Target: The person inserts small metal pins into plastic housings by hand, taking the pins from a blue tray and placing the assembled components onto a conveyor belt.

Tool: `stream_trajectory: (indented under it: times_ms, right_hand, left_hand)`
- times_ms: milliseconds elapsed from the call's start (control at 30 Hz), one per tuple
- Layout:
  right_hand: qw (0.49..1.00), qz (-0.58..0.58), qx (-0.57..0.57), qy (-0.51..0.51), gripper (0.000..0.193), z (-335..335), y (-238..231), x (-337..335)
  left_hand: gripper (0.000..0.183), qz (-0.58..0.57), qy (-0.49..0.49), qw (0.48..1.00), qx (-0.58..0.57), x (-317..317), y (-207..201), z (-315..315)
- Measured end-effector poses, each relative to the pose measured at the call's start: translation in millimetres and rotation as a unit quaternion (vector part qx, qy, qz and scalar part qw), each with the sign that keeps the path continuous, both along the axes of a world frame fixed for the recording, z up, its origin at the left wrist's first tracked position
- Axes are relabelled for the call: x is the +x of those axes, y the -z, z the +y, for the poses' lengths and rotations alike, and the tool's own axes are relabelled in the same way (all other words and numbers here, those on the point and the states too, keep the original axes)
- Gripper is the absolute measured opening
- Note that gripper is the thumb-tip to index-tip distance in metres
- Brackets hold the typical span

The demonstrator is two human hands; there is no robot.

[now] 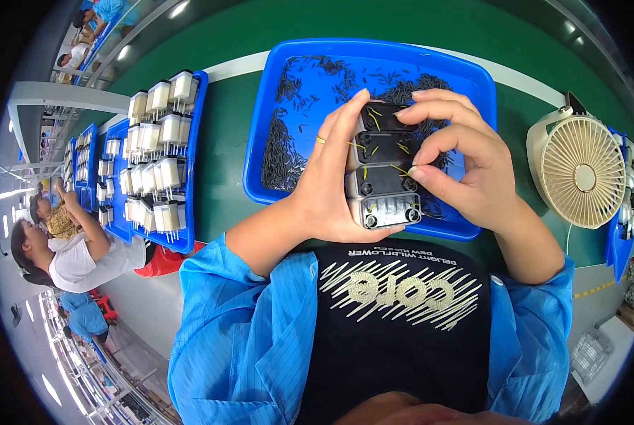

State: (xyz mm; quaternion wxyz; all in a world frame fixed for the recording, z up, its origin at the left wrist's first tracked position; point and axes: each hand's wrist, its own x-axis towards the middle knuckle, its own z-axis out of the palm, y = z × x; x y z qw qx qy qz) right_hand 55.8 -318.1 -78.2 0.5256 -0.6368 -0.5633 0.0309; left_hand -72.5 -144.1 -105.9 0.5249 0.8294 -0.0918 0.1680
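My left hand (pixel 320 180) is wrapped round a row of several small black box-shaped housings (pixel 382 185), holding them together over the near part of a blue tray (pixel 253 170). Thin yellow wires (pixel 400 170) stick out of the housings, and round black posts sit in their corners. The nearest housing has a shiny, clear-looking face. My right hand (pixel 469 156) bends in from the right, thumb and index finger pinched at the end of one yellow wire. Its other fingers curl above the far housings. Many short thin black pieces (pixel 280 152) lie scattered and heaped in the tray.
Blue trays of white-and-black blocks with pins (pixel 168 170) stand to the left on the green table (pixel 225 142). At right is a round cream fan (pixel 584 177), with another blue tray (pixel 618 244) behind it. Other people (pixel 83 262) sit further left.
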Motion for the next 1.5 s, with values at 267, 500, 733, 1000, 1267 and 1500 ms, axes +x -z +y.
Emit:
stream_trajectory:
  times_ms: [267, 500, 733, 1000, 1267, 1500]
  right_hand:
    - [0.999, -0.007, -0.028, 0.036, 0.013, -1, 0, -3]
    - [0.998, 0.052, -0.018, 0.000, 0.016, -4, -4, 7]
    - [0.998, -0.038, -0.040, -0.004, 0.018, -4, -9, 6]
    - [0.997, -0.053, -0.040, 0.032, 0.016, -3, -6, 1]
    - [0.997, 0.018, -0.065, 0.027, 0.014, -4, -5, 2]
    - [0.993, -0.053, 0.089, 0.050, 0.017, -6, -4, -1]
  left_hand:
    - [0.122, -0.036, -0.003, 0.998, 0.059, 4, 1, 1]
    - [0.122, -0.011, -0.014, 1.000, 0.025, 1, -1, -1]
    - [0.121, -0.009, -0.005, 0.999, 0.036, 3, 0, 0]
    - [0.121, -0.041, 0.002, 0.997, 0.072, 6, -2, 1]
    - [0.122, -0.022, -0.003, 0.996, 0.088, 2, 0, -1]
    - [0.126, 0.040, -0.016, 0.999, 0.025, 0, 0, 1]
